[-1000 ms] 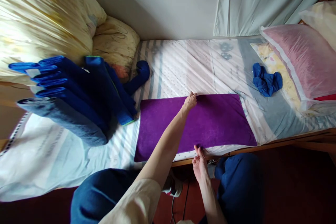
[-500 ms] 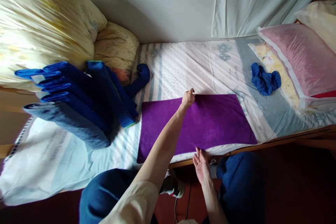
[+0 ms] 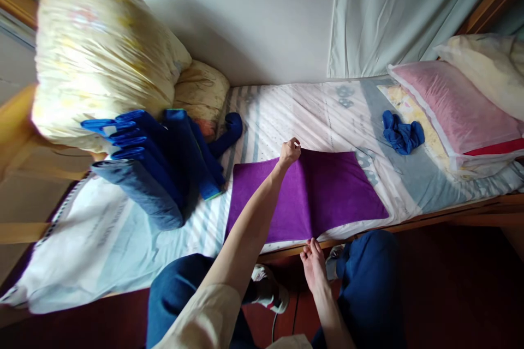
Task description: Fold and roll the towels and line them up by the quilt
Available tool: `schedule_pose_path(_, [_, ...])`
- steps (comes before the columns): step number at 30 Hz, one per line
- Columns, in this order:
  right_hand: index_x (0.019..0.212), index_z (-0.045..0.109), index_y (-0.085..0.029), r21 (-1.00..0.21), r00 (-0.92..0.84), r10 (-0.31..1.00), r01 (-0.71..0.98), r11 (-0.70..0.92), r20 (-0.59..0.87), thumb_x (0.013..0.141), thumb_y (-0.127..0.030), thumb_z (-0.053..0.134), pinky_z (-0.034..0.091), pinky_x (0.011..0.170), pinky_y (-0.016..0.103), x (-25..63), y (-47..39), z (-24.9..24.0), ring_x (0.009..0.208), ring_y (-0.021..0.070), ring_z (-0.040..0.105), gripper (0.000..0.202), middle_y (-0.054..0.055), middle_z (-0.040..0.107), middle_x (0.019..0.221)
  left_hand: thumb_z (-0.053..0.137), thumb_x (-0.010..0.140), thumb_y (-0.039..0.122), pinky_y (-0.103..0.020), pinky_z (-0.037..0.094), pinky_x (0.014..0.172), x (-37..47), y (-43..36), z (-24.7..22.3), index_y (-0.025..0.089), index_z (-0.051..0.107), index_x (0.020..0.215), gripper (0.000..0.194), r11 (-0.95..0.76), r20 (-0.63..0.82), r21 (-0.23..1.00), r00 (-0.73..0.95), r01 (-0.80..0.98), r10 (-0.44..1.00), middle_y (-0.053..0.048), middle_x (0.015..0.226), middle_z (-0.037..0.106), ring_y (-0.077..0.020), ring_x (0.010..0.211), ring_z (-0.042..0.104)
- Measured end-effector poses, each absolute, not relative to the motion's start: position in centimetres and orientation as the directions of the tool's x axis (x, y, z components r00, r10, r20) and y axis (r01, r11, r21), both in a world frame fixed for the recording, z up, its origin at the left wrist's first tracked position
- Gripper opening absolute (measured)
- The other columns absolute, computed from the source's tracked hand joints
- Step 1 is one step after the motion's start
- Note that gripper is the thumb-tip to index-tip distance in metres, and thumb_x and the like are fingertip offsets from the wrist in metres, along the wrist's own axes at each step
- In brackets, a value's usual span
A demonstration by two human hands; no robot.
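A purple towel [image 3: 282,204] lies spread across the bed, raised into a ridge down its middle. My left hand [image 3: 290,151] reaches over it and pinches the middle of its far edge. At the near edge, right by the bed's rim, my right hand [image 3: 314,264] is palm up and pinches the towel between its fingertips. To the left stands a row of folded blue towels [image 3: 141,139], with a grey-blue rolled cloth [image 3: 141,193] in front of them.
A crumpled blue cloth [image 3: 403,132] lies on the bed's right part, near a pink pillow [image 3: 458,103]. A large pale yellow bundle [image 3: 106,60] stands at the left against the wall. My knees [image 3: 366,283] are below the wooden bed edge [image 3: 442,220].
My right fingers have closed on the towel's near edge. The towel's middle has lifted into a ridge, and its right side has drawn inward. The view has shifted slightly.
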State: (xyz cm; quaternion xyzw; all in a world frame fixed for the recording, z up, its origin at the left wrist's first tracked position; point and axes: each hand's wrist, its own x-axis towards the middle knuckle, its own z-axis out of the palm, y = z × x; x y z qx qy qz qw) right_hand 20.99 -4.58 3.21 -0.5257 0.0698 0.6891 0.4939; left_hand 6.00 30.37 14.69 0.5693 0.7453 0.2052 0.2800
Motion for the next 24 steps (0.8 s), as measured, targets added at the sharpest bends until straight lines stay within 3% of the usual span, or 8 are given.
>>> schedule_pose_path(6, [0.083,0.070,-0.025,-0.708,0.297,0.712,-0.592,-0.385,-0.636,0.068,-0.064,0.087,0.060,0.089,0.034,22.3,-5.6,5.1,0.092,0.0201,0.072,0.045,0.003,0.071,0.087,0.060,0.091,0.012,-0.026,0.054,0.075,5.0,28.2,21.3,0.013,0.074,0.107,0.022,0.293,-0.163,0.673,-0.250,0.679,0.954,-0.009,0.091,0.078,-0.0172,0.078,0.071])
schedule_pose_path(10, [0.084,0.072,-0.024,-0.828,0.447,0.734,-0.485,-0.282,-0.512,0.069,-0.069,0.084,0.060,0.087,0.035,24.8,-4.8,7.9,0.091,0.0232,0.074,0.048,0.004,0.074,0.087,0.058,0.092,0.010,-0.023,0.052,0.075,4.4,26.0,25.7,0.009,0.075,0.106,0.022,0.232,-0.108,0.715,-0.224,0.659,0.969,-0.010,0.098,0.078,-0.0135,0.078,0.068])
schedule_pose_path(14, [0.088,0.076,-0.020,-0.910,0.541,0.761,-0.386,-0.153,-0.357,0.065,-0.070,0.085,0.061,0.081,0.035,28.0,-2.6,12.6,0.086,0.0244,0.073,0.056,0.006,0.077,0.086,0.062,0.086,0.014,-0.023,0.055,0.074,3.4,23.4,29.2,0.013,0.076,0.099,0.019,0.164,-0.032,0.755,-0.214,0.636,0.976,-0.007,0.090,0.080,-0.0155,0.078,0.072])
schedule_pose_path(18, [0.088,0.076,-0.016,-0.970,0.604,0.786,-0.240,0.021,-0.133,0.065,-0.068,0.085,0.059,0.071,0.033,32.9,1.0,19.1,0.071,0.0194,0.067,0.057,0.006,0.075,0.076,0.072,0.076,0.029,-0.028,0.059,0.080,1.3,21.4,32.2,0.021,0.078,0.086,0.015,-0.028,0.158,0.836,-0.191,0.549,0.969,-0.002,0.079,0.078,-0.0226,0.090,0.076])
schedule_pose_path(24, [0.100,0.069,-0.019,-0.946,0.583,0.785,-0.083,0.313,0.209,0.069,-0.055,0.089,0.059,0.078,0.031,39.0,6.7,28.8,0.081,0.0174,0.071,0.051,0.003,0.076,0.083,0.087,0.057,0.051,-0.032,0.061,0.078,-0.8,17.8,35.7,0.018,0.075,0.082,0.043,-0.217,0.271,0.948,-0.232,0.235,0.934,-0.009,0.091,0.080,-0.0246,0.092,0.075])
